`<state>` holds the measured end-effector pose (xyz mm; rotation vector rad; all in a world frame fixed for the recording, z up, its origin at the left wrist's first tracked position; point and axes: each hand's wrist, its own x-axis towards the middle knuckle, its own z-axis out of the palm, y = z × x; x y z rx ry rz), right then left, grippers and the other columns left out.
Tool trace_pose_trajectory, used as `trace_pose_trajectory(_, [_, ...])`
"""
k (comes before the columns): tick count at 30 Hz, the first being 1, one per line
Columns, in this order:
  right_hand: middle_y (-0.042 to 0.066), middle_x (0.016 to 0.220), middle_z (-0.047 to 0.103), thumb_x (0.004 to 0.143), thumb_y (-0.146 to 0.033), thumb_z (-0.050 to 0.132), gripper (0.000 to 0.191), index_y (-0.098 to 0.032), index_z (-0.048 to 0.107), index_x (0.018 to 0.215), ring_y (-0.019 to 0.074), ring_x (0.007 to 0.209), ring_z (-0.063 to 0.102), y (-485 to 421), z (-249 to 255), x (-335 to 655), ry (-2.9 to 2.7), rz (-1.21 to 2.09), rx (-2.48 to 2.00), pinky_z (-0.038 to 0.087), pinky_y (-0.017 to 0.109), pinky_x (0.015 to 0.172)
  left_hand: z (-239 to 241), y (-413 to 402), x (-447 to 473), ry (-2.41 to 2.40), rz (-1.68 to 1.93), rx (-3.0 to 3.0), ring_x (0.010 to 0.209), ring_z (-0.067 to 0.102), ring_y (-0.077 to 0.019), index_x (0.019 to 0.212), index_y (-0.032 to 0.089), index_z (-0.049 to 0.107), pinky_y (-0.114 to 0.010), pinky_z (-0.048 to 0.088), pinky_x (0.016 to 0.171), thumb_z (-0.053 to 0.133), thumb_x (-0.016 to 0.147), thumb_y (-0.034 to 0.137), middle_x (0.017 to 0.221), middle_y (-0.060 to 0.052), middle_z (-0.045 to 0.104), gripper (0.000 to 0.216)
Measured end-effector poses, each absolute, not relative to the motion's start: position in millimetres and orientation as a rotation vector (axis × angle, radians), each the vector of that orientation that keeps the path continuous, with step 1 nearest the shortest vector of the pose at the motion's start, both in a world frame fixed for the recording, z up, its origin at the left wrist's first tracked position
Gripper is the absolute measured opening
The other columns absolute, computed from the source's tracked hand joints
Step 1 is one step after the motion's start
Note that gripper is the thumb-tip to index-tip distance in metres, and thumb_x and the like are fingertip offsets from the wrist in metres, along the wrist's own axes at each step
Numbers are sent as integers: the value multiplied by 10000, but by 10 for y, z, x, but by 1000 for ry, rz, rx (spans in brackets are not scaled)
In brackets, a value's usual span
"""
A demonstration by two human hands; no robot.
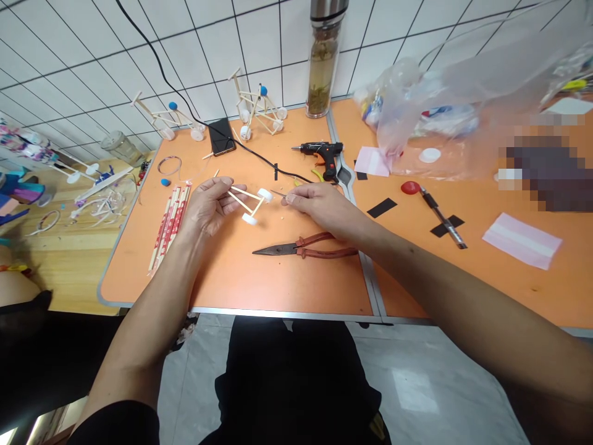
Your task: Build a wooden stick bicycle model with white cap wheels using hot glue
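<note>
My left hand [214, 203] pinches a small frame of wooden sticks [241, 200], held above the orange table. Two white wheels sit at the frame's right end: the upper wheel [265, 196] and the lower wheel [249, 219]. Close to the upper wheel, my right hand [315, 203] is closed on a thin pointed metal tool [278, 194], its tip toward the wheel. Whether the tip touches the wheel I cannot tell. Below my right hand lie long-nose pliers [282, 249] with red handles, partly under the wrist. Yellow-handled pliers [317, 175] are mostly hidden behind that hand.
A black glue gun [319, 151] and its cable lie behind my hands. Paper-wrapped chopsticks [167, 225] are at left. Two stick models with wheels, a phone [222, 136] and a tea bottle [320, 68] stand near the wall. A pen [442, 216] and plastic bags are at right.
</note>
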<state>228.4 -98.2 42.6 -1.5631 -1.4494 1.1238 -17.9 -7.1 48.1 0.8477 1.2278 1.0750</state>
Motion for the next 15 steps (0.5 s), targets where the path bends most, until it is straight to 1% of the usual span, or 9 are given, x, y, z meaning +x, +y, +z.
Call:
trace_pose_trajectory(3, [-25, 751, 503, 1046, -306, 702, 213, -192, 808, 900, 154, 724, 444, -991, 435, 2282, -1372, 1158, -1566, 310, 331, 704, 484, -69, -190, 1212, 1065, 862, 672, 857, -179, 911, 145, 738, -177, 663, 594, 724, 1041, 110, 855, -106, 877, 135])
trace_pose_trajectory(6, [-16, 769, 512, 1104, -350, 654, 270, -182, 823, 978, 140, 663, 396, -1005, 426, 2291, -1229, 1290, -1509, 268, 323, 633, 489, -65, -197, 1205, 1064, 872, 625, 836, -174, 914, 139, 743, -180, 644, 551, 696, 1050, 101, 846, -110, 873, 150])
trace_pose_trajectory(8, [-11, 785, 524, 1121, -373, 644, 285, -182, 808, 987, 128, 634, 365, -1012, 417, 2296, -1168, 1379, -1458, 242, 316, 593, 492, -61, -198, 1207, 1069, 870, 609, 828, -172, 917, 137, 745, -183, 640, 541, 691, 1050, 96, 853, -113, 874, 149])
trace_pose_trajectory(10, [-22, 770, 494, 1087, -349, 695, 242, -191, 749, 912, 115, 613, 322, -1014, 416, 2294, -1152, 1453, -1424, 210, 306, 566, 495, -62, -194, 1211, 1067, 866, 617, 831, -171, 923, 137, 747, -182, 645, 551, 702, 1047, 102, 866, -115, 878, 137])
trace_pose_trajectory(12, [-34, 741, 444, 1045, -303, 735, 253, -205, 661, 824, 105, 596, 273, -1009, 427, 2286, -1133, 1531, -1410, 167, 299, 547, 501, -71, -183, 1218, 1058, 865, 643, 843, -172, 931, 139, 750, -179, 656, 577, 725, 1038, 110, 878, -116, 883, 113])
trace_pose_trajectory(13, [-38, 731, 426, 1034, -283, 742, 272, -209, 626, 799, 101, 590, 254, -1005, 435, 2280, -1117, 1570, -1405, 147, 297, 542, 505, -80, -175, 1223, 1054, 865, 655, 849, -174, 933, 140, 749, -176, 660, 588, 732, 1034, 110, 879, -115, 884, 107])
trace_pose_trajectory(15, [-39, 727, 419, 1029, -253, 737, 273, -209, 605, 795, 94, 579, 236, -995, 451, 2269, -1081, 1623, -1389, 120, 295, 535, 512, -101, -157, 1228, 1044, 866, 668, 856, -177, 929, 140, 743, -174, 663, 596, 726, 1034, 101, 869, -116, 882, 114])
